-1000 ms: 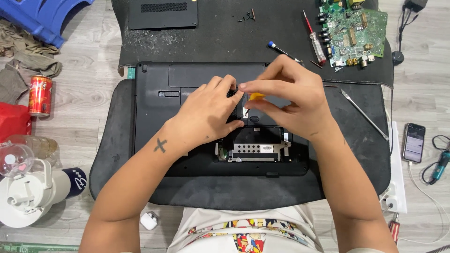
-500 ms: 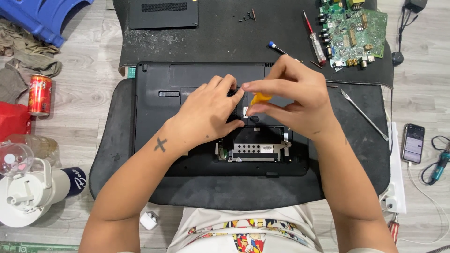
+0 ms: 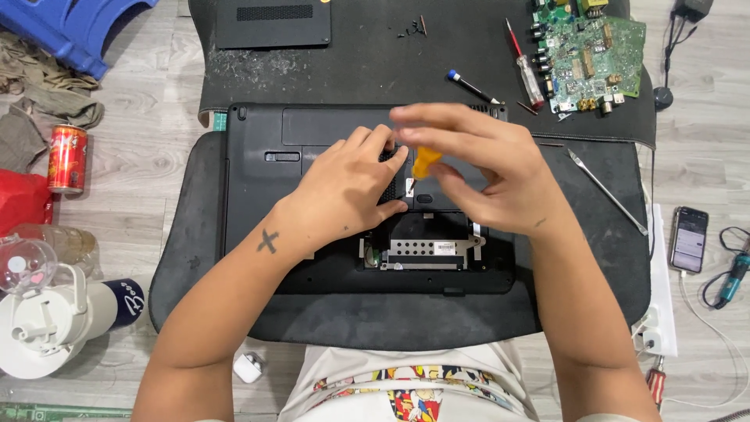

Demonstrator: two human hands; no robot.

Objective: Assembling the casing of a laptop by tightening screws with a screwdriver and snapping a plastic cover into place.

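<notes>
A black laptop (image 3: 266, 211) lies upside down on a black mat (image 3: 578, 258), with an open bay showing a silver drive bracket (image 3: 422, 252). My left hand (image 3: 344, 191) rests flat on the laptop's underside, fingertips near the bay's top edge. My right hand (image 3: 484, 168) hovers over the laptop and pinches a small yellow-handled tool (image 3: 423, 162) upright over the case. The tool's tip is hidden by my fingers.
A removed black cover panel (image 3: 273, 22) and loose screws (image 3: 412, 30) lie at the back. A red screwdriver (image 3: 523, 66), blue-capped tool (image 3: 471, 86), green circuit board (image 3: 594, 51), metal pry tool (image 3: 605, 191), phone (image 3: 689, 239), red can (image 3: 67, 159) and white jug (image 3: 39, 328) surround the mat.
My right hand has turned slightly and the yellow tool stands more upright. My left hand stays in place on the laptop.
</notes>
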